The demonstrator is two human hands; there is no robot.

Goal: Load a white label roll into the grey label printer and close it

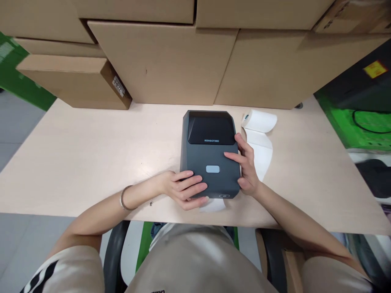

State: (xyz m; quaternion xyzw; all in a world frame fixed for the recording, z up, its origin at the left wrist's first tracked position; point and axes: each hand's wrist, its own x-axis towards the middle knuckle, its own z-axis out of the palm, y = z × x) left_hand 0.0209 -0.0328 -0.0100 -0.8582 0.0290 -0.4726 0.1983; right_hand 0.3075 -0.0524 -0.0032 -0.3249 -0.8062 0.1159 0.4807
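Observation:
A dark grey label printer (198,156) with a black window and a pale button stands on the table. My left hand (185,189) rests on its lower left corner, fingers spread a little over the top. At the right side, my right hand (248,167) touches the edge with its fingers apart, one fingertip on the top face. Behind the right hand lies a roll of white labels (260,121), its unrolled strip (261,152) running toward me. A short piece of white paper (213,205) shows under the printer's near edge.
Large cardboard boxes (171,61) line the back of the pale table (91,162). A flatter box (70,81) stands at the back left. Chair armrests (114,256) are below the near edge. Dark equipment (357,85) sits beyond the right edge.

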